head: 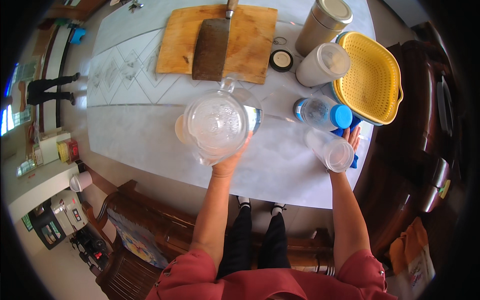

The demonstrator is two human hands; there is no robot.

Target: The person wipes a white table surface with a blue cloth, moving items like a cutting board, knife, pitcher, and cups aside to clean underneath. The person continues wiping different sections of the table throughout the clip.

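A clear pitcher with droplets inside is gripped low on its side by my left hand. Its handle points away from me and its spout towards me. Part of a beige round thing shows from behind it. At the table's right edge my right hand holds a blue cloth down against the tabletop, fingers stretched out. A clear empty jar stands in front and hides much of that hand. Just beyond is a clear bottle with a blue cap.
A cleaver lies on a wooden cutting board. To its right are a round dark-rimmed lid, a white-filled canister, a metal canister and yellow baskets. A wooden bench borders the marble-patterned table. Another person stands far left.
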